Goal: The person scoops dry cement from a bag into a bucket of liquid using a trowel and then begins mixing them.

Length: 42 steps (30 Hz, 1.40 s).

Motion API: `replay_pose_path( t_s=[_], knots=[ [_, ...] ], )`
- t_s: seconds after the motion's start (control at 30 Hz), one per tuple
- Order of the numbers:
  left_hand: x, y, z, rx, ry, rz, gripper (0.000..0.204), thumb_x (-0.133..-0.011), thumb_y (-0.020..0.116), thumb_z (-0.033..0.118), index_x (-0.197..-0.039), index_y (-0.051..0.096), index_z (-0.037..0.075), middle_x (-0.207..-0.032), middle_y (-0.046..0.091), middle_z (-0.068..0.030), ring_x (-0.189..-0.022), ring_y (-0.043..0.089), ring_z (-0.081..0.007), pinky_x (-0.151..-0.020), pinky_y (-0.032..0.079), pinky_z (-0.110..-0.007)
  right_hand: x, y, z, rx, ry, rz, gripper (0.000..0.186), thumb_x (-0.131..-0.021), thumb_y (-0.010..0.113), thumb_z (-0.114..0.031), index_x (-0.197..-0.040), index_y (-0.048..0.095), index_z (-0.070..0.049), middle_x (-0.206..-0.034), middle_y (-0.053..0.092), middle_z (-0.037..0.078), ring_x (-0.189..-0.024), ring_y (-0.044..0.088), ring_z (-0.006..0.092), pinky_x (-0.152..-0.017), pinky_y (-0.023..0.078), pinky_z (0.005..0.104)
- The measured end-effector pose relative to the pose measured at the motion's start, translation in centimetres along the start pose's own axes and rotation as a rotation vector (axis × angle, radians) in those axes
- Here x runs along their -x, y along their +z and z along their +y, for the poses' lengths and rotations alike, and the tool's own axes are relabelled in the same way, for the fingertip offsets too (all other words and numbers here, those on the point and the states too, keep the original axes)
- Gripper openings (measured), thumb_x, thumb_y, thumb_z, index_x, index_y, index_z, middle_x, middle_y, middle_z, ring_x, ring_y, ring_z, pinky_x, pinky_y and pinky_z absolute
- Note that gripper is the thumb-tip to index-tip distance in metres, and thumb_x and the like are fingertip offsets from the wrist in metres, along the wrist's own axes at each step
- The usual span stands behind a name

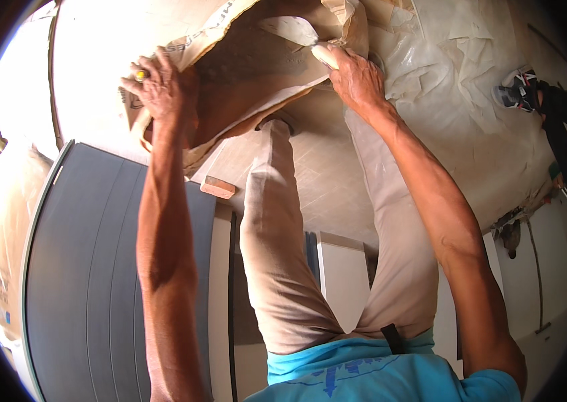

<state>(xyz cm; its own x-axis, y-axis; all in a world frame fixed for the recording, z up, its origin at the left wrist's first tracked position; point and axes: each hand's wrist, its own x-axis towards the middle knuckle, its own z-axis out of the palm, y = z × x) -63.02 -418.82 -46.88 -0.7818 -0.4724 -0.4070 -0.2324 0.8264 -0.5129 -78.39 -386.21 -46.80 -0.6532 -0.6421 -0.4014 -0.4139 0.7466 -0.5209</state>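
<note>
A large brown paper sack lies with its mouth gaping in front of my feet, its inside in shadow. My left hand, with a ring on one finger, grips the sack's left edge. In my right hand is a trowel, held by its pale handle. Its whitish, leaf-shaped blade points left over the sack's opening. What lies deep in the sack is too dark to make out.
Crumpled plastic sheeting covers the floor on the right. A brick sits left of my left leg, close to a grey panelled door. Another person's shoe shows at the far right. Plastic-wrapped material stands far left.
</note>
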Motion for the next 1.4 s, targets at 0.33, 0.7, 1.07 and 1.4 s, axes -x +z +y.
replay_pose_path(
  t_s=[0.33, 0.7, 1.07, 1.4],
  knots=[
    [-4.6, -1.5, -6.1, 0.317, -0.058, -0.233, 0.022, -0.089, 0.053, 0.018, -0.097, 0.071, 0.008, -0.101, 0.072, -0.0167, -0.097, 0.07, -0.0348, -0.093, 0.046, -0.055, -5.5, 2.9, -1.8, 0.18, -0.159, 0.04, 0.035, -0.088, 0.061, -0.009, -0.123, 0.059, -0.007, -0.101, 0.067, 0.013, -0.096, 0.064, 0.0334, -0.08, 0.054, 0.047],
    [-1.2, -4.8, -6.9, 0.403, -0.017, -0.166, 0.02, -0.087, 0.052, 0.01, -0.088, 0.071, 0.005, -0.088, 0.07, -0.0218, -0.084, 0.069, -0.0399, -0.075, 0.054, -0.049, -6.2, 6.3, 0.0, 0.28, -0.126, 0.064, 0.041, -0.088, 0.059, -0.008, -0.129, 0.058, -0.013, -0.111, 0.064, 0.011, -0.107, 0.06, 0.0322, -0.089, 0.051, 0.0456],
    [0.6, -7.4, -4.3, 0.665, -0.342, -0.113, 0.026, -0.081, 0.063, 0.018, -0.103, 0.072, 0.006, -0.095, 0.07, -0.0212, -0.095, 0.067, -0.0391, -0.087, 0.052, -0.046, -7.6, 8.4, 1.9, 0.057, -0.097, -0.026, 0.04, -0.091, 0.057, -0.013, -0.13, 0.059, -0.018, -0.113, 0.064, 0.011, -0.108, 0.062, 0.0329, -0.09, 0.051, 0.047],
    [7.7, -4.9, -2.4, 0.769, -0.889, -0.152, 0.052, -0.072, 0.072, 0.012, -0.121, 0.061, 0.002, -0.11, 0.068, -0.0219, -0.106, 0.064, -0.0396, -0.091, 0.05, -0.047, -11.1, 9.4, 0.6, 0.027, -0.119, -0.095, 0.029, -0.085, 0.054, -0.017, -0.108, 0.071, -0.012, -0.104, 0.07, 0.017, -0.099, 0.067, 0.0378, -0.088, 0.053, 0.0478]
  ],
)
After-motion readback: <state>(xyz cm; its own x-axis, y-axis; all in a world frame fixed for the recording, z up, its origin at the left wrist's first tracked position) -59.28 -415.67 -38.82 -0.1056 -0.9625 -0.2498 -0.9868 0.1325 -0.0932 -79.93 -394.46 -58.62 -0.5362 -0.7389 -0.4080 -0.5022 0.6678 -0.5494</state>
